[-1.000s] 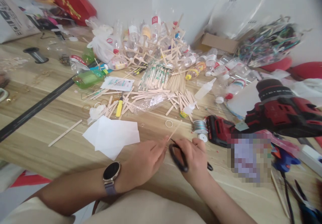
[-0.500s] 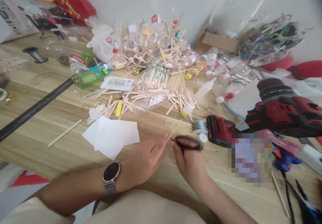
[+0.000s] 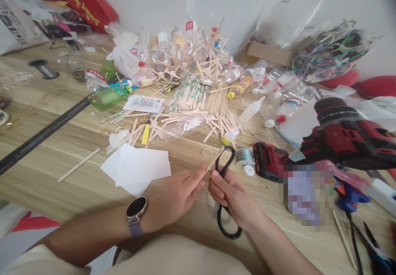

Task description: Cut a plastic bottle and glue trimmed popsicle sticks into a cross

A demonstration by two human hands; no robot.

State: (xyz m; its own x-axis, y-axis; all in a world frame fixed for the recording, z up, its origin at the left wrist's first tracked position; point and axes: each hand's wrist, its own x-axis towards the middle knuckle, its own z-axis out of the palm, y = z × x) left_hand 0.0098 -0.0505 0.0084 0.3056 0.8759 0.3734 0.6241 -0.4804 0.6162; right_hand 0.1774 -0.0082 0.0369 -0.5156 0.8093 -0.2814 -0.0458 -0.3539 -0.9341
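Observation:
My left hand (image 3: 181, 194), with a watch (image 3: 136, 208) on its wrist, is closed on a thin wooden stick (image 3: 213, 162). The stick slants up and to the right from the fingertips. Close beside it, my right hand (image 3: 233, 194) grips a pair of scissors (image 3: 220, 224) with black loop handles spread apart. One loop rises above the fingers and the other hangs below. The blades are mostly hidden by the fingers. White paper sheets (image 3: 140, 165) lie left of the hands, and a rubber band (image 3: 207, 149) lies just beyond them.
A red and black cordless drill (image 3: 343, 141) lies at right, near a wire spool (image 3: 246, 156) and pliers (image 3: 375, 246). Several craft sticks (image 3: 185, 116), plastic bottles (image 3: 190, 34) and a yellow-handled screwdriver (image 3: 145, 133) crowd the back. One craft stick (image 3: 78, 164) lies at left.
The scissors have turned in my right hand, so both handle loops now show, one above and one below the fingers. My left hand has barely moved and still holds the stick.

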